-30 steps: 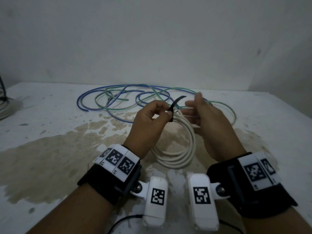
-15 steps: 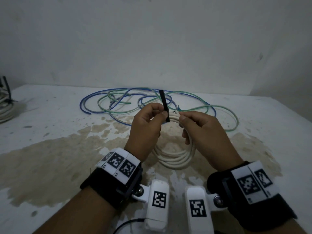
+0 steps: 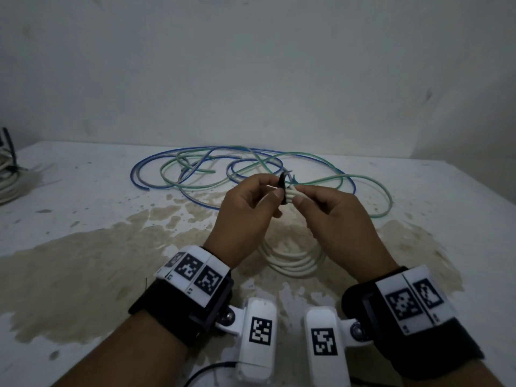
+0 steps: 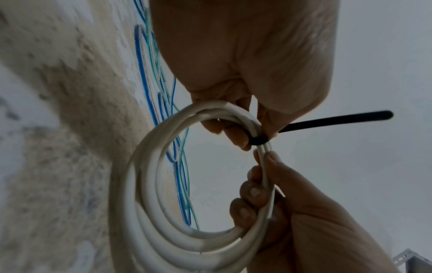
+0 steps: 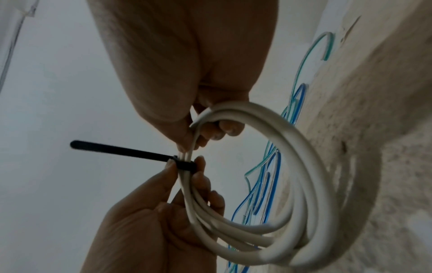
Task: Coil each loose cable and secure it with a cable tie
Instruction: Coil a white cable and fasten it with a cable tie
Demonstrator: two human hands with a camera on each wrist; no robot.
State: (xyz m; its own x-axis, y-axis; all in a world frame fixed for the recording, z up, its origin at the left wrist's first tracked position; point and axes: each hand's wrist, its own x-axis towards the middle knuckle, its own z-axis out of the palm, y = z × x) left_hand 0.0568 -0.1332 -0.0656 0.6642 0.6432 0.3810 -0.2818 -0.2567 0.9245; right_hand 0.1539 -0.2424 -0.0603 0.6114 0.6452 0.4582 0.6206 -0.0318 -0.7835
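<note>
A coil of white cable hangs between my two hands above the table. A black cable tie is looped round the top of the coil. My left hand pinches the tie's loop against the strands with thumb and forefinger. The tie's free tail sticks straight out, away from the coil. My right hand grips the white coil just beside the tie, fingers curled round its strands.
Loose blue and green cables sprawl in tangled loops at the back of the table. Another cable bundle lies at the far left edge. A brown stain covers the near table. A wall stands behind it.
The black tie stood upright in my left fingers; it is now bent round the top of the white coil. My right hand has come in and gripped the coil beside it.
</note>
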